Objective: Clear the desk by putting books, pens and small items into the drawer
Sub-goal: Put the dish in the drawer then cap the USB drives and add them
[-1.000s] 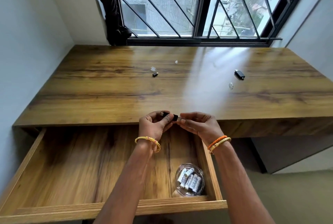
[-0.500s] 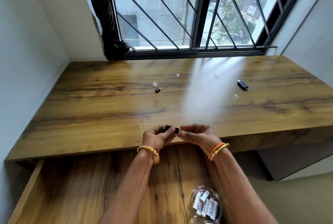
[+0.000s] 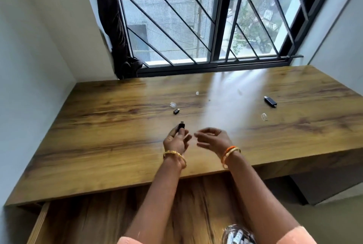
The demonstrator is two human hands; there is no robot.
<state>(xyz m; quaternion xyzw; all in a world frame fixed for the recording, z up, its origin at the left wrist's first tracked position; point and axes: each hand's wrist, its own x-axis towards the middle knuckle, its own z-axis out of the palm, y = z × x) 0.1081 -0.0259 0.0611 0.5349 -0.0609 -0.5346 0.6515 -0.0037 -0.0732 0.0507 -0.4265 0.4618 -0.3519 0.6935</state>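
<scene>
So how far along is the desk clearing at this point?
The drawer is open and a clear dish of small items sits inside. The left hand pinches a small black adapter; the right hand is empty. Still on the desk: another black adapter, a black stick and a few clear plastic bits.

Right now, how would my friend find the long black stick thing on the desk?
Start at the big barred window and look down to the wooden desk under it. Go to the desk's right side, far from both hands: the long black stick lies flat there, alone. It is longer than the tiny black piece mid-desk, and the loop beside it is clear, not black.
</scene>
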